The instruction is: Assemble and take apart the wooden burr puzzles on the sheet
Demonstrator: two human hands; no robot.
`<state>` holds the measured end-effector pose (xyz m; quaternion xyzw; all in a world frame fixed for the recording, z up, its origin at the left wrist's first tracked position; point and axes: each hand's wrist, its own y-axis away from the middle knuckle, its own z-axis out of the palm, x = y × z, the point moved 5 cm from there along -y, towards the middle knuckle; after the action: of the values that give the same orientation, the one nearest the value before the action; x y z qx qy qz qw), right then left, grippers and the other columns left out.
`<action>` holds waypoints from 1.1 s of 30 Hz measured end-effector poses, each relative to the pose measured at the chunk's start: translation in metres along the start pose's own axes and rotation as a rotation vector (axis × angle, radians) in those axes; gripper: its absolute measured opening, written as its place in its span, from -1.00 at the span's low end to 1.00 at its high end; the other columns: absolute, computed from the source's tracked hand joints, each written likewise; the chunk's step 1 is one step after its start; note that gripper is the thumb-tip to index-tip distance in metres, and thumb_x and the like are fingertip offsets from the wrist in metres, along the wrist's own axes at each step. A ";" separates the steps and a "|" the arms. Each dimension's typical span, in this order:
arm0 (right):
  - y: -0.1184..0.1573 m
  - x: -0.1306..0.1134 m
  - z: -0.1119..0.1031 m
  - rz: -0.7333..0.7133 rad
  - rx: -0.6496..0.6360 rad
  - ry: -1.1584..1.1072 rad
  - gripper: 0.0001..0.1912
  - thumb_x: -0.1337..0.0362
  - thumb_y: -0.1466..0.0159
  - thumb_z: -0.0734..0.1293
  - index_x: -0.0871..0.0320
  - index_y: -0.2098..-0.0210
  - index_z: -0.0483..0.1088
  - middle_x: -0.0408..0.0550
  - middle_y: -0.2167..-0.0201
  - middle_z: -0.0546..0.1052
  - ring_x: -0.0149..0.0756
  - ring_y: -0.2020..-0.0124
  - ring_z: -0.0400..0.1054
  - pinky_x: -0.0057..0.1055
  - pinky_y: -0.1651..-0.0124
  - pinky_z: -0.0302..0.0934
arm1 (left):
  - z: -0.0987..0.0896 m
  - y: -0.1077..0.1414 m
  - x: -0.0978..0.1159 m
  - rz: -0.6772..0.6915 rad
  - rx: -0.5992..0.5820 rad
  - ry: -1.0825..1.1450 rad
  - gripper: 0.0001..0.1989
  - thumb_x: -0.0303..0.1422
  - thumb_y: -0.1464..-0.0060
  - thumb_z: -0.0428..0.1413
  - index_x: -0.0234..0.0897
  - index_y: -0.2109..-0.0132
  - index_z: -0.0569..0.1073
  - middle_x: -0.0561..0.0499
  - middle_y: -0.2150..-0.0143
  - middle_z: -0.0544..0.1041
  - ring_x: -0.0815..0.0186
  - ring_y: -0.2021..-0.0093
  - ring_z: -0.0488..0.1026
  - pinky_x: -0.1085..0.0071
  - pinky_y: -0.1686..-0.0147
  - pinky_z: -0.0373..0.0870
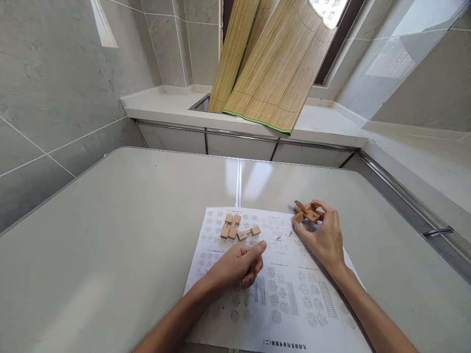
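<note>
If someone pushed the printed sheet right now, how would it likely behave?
The printed sheet looks thin, so it would probably bend easily. The loose wooden pieces on it might ride along. The glossy tabletop suggests it could slide.

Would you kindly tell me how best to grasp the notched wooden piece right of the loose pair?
I'd likely pinch the notched piece at its right end block, coming from the right: that end is blocky beyond the slimmer middle, while the paired pieces lie close left.
</note>
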<state>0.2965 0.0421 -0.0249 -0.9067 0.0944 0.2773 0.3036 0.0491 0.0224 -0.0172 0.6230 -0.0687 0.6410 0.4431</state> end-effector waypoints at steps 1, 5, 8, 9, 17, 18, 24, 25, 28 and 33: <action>0.000 0.000 0.000 -0.009 0.003 -0.004 -0.35 0.06 -0.17 0.42 0.03 -0.20 0.21 0.07 -0.15 0.38 -0.06 0.06 0.47 -0.21 0.20 0.37 | 0.000 0.000 0.000 -0.003 0.001 -0.007 -0.36 0.17 -0.23 -0.04 -0.25 0.58 0.24 0.20 0.80 0.14 0.49 0.72 0.03 0.47 0.56 0.07; 0.001 0.001 0.003 -0.022 -0.008 -0.008 -0.32 0.10 -0.18 0.43 0.02 -0.24 0.18 0.08 -0.16 0.35 -0.04 -0.02 0.44 -0.19 0.17 0.40 | 0.001 0.001 0.002 -0.011 0.006 -0.049 -0.36 0.18 -0.23 -0.05 -0.25 0.58 0.24 0.20 0.79 0.14 0.48 0.71 0.03 0.47 0.55 0.07; 0.001 0.000 0.002 -0.052 -0.002 -0.014 -0.28 0.12 -0.18 0.44 0.04 -0.26 0.17 0.12 -0.19 0.32 0.03 -0.14 0.35 -0.09 0.05 0.40 | 0.001 0.002 0.003 0.021 0.034 -0.099 -0.37 0.18 -0.23 -0.05 -0.23 0.57 0.21 0.20 0.78 0.13 0.48 0.72 0.01 0.47 0.57 0.05; 0.001 -0.001 0.001 -0.061 0.004 -0.012 -0.26 0.13 -0.17 0.45 0.05 -0.27 0.16 0.14 -0.21 0.29 0.08 -0.20 0.29 -0.02 -0.01 0.38 | 0.000 0.003 0.004 0.045 0.063 -0.122 -0.38 0.17 -0.23 -0.05 -0.23 0.57 0.20 0.20 0.78 0.11 0.48 0.72 0.00 0.46 0.57 0.03; 0.002 -0.021 -0.011 -0.139 0.074 -0.116 -0.40 0.20 -0.23 0.45 0.04 -0.21 0.24 0.14 -0.26 0.25 0.13 -0.27 0.18 0.29 -0.18 0.26 | -0.021 0.017 0.025 0.447 0.667 -0.594 -0.53 -0.12 -0.36 -0.09 -0.21 0.51 0.23 0.08 0.57 0.25 0.34 0.51 0.21 0.39 0.44 0.21; 0.003 -0.025 -0.012 -0.179 0.081 -0.142 -0.48 0.23 -0.26 0.43 0.04 -0.18 0.27 0.13 -0.21 0.29 0.10 -0.24 0.23 0.26 -0.19 0.27 | -0.023 0.020 0.029 0.514 0.755 -0.667 -0.59 -0.17 -0.35 -0.07 -0.21 0.46 0.27 0.04 0.50 0.33 0.29 0.41 0.30 0.36 0.35 0.28; 0.014 -0.049 -0.004 -0.445 -0.113 -0.274 -0.75 0.38 -0.35 0.33 0.01 0.00 0.38 0.03 0.03 0.47 -0.05 -0.02 0.43 0.08 -0.08 0.38 | -0.037 0.019 0.026 0.597 0.957 -0.938 -0.75 -0.31 -0.24 0.09 -0.20 -0.05 0.40 -0.20 -0.23 0.32 -0.06 -0.31 0.17 -0.05 -0.17 0.30; 0.017 -0.053 -0.002 -0.477 -0.175 -0.286 -0.76 0.38 -0.36 0.32 0.02 0.00 0.39 0.03 0.04 0.48 -0.05 -0.02 0.42 0.05 -0.08 0.39 | -0.041 0.017 0.023 0.567 0.966 -0.965 -0.68 -0.30 -0.22 0.11 -0.21 -0.10 0.37 -0.23 -0.28 0.27 -0.09 -0.34 0.13 -0.10 -0.20 0.27; 0.024 -0.063 0.006 -0.547 -0.352 -0.301 -0.72 0.39 -0.38 0.29 0.02 -0.06 0.38 0.06 -0.01 0.50 -0.06 -0.07 0.41 0.00 -0.09 0.39 | -0.050 0.011 0.015 0.505 0.957 -0.989 -0.50 -0.26 -0.19 0.13 -0.24 -0.23 0.26 -0.29 -0.36 0.18 -0.13 -0.39 0.09 -0.19 -0.27 0.20; 0.035 -0.071 0.015 -0.617 -0.504 -0.256 -0.59 0.37 -0.39 0.28 0.01 -0.21 0.31 0.07 -0.20 0.44 -0.04 -0.23 0.33 0.06 -0.22 0.33 | -0.053 0.005 0.008 0.468 0.835 -0.915 -0.34 -0.33 -0.18 0.11 -0.23 -0.36 0.08 -0.29 -0.44 0.13 -0.06 -0.47 0.05 -0.14 -0.36 0.15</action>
<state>0.2194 0.0235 -0.0125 -0.8967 -0.2907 0.2981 0.1504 0.0082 0.0575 -0.0193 0.9205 -0.1291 0.3637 -0.0605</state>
